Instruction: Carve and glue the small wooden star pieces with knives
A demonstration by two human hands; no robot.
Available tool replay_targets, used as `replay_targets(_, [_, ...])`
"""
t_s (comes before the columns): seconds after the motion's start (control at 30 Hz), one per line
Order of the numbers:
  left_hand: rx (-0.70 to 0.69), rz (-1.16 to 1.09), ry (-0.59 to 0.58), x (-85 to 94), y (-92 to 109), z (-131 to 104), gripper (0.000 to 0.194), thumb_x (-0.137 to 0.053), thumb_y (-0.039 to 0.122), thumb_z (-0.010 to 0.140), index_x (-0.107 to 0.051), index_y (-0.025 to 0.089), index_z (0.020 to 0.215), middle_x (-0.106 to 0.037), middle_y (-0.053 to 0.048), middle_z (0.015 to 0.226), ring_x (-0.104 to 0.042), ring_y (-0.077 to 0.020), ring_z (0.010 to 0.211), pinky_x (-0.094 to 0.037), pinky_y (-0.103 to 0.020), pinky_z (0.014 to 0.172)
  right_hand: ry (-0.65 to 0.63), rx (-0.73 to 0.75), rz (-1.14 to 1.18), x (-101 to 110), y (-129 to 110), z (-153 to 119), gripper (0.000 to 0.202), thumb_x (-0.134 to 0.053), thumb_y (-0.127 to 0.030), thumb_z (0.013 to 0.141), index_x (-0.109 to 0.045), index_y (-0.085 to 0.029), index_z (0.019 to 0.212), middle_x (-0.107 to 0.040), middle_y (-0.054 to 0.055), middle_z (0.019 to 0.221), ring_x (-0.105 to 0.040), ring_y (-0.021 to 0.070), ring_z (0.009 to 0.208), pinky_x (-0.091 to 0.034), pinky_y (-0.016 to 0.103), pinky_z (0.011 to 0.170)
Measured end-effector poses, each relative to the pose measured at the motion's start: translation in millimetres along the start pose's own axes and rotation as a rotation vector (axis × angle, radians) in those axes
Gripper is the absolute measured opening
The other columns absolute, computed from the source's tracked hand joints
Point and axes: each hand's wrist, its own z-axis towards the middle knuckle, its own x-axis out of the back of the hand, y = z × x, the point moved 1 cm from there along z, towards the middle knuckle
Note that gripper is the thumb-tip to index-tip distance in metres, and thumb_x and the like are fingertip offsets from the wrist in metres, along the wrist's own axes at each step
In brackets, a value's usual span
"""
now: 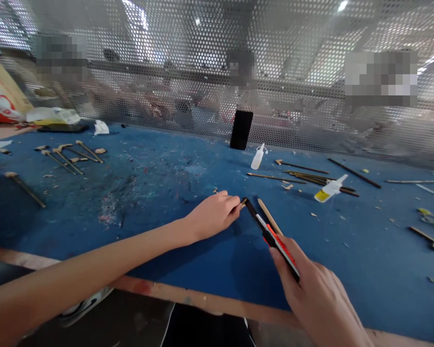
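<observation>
My left hand point(218, 212) rests low over the blue table, its fingers closed on a small wooden piece point(243, 203) whose tip pokes out past the fingertips. My right hand point(310, 284) is wrapped round a utility knife point(277, 243) with a red and black handle. The knife's dark blade reaches up and left, and its tip meets the wooden piece. Just beyond the blade a pencil-like wooden stick point(269, 215) lies on the table. How much of the wooden piece sits inside my left fingers is hidden.
Two glue bottles, one upright point(258, 157) and one lying point(330, 188), are beyond my hands near thin dark sticks point(303, 176). A black phone point(242, 130) leans on the perforated metal screen point(202, 96). Several hammer-shaped wooden pieces point(68, 159) lie left. Wood chips dot the tabletop point(159, 183).
</observation>
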Motion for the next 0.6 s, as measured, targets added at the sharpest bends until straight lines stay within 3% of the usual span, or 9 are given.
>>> replay_targets(0.17, [0.069, 0.041, 0.033, 2.4, -10, 0, 0.036, -0.032, 0.029, 0.111, -0.057, 0.016, 0.088, -0.062, -0.005, 0.078, -0.057, -0.0201, 0.077, -0.042, -0.032, 0.069, -0.049, 0.01, 0.069, 9, 9, -20, 0.031, -0.043, -0.042, 0.106, -0.055, -0.029, 0.131, -0.076, -0.003, 0.067, -0.073, 0.0224, 0.049, -0.045, 0.026, 0.039])
replay_targets(0.27, [0.021, 0.06, 0.021, 3.4, -6, 0, 0.034, -0.036, 0.028, 0.11, -0.057, 0.016, 0.087, -0.061, -0.004, 0.077, -0.056, -0.0188, 0.075, -0.042, -0.03, 0.068, 0.038, -0.096, -0.026, 21, 28, -13, 0.032, -0.043, -0.046, 0.105, -0.059, -0.027, 0.125, -0.073, -0.001, 0.06, -0.074, 0.0263, 0.05, -0.042, 0.027, 0.037])
replay_targets(0.33, [-0.021, 0.083, 0.02, 3.9, 0, 0, 0.035, -0.035, 0.026, 0.111, -0.058, 0.016, 0.087, -0.062, -0.004, 0.078, -0.056, -0.0187, 0.076, -0.044, -0.031, 0.071, 0.052, -0.165, -0.137, 27, 41, 7, 0.035, -0.043, -0.046, 0.105, -0.061, -0.025, 0.125, -0.069, -0.001, 0.054, -0.072, 0.0294, 0.049, -0.039, 0.029, 0.038])
replay_targets(0.4, [-0.059, 0.115, 0.032, 4.3, 3, 0, 0.037, -0.033, 0.027, 0.111, -0.06, 0.015, 0.09, -0.064, -0.006, 0.082, -0.057, -0.0198, 0.08, -0.047, -0.033, 0.076, 0.032, -0.166, -0.23, 28, 54, 34, 0.035, -0.042, -0.043, 0.105, -0.061, -0.025, 0.129, -0.072, 0.001, 0.061, -0.074, 0.0307, 0.056, -0.04, 0.03, 0.043])
replay_targets(0.5, [-0.113, 0.169, 0.046, 4.9, 6, 0, 0.041, -0.03, 0.028, 0.112, -0.065, 0.011, 0.097, -0.068, -0.009, 0.09, -0.059, -0.0217, 0.084, -0.05, -0.038, 0.084, 0.027, -0.041, -0.249, 19, 72, 75, 0.041, -0.035, -0.032, 0.108, -0.051, -0.021, 0.144, -0.077, 0.011, 0.108, -0.077, 0.0307, 0.083, -0.048, 0.033, 0.057])
replay_targets(0.6, [-0.171, 0.23, 0.079, 5.2, 5, -1, 0.041, -0.032, 0.027, 0.112, -0.068, 0.008, 0.111, -0.071, -0.01, 0.097, -0.061, -0.0229, 0.088, -0.053, -0.039, 0.087, -0.051, 0.132, -0.312, 4, 83, 103, 0.044, -0.035, -0.031, 0.108, -0.052, -0.015, 0.145, -0.071, 0.015, 0.108, -0.072, 0.0322, 0.09, -0.053, 0.039, 0.068])
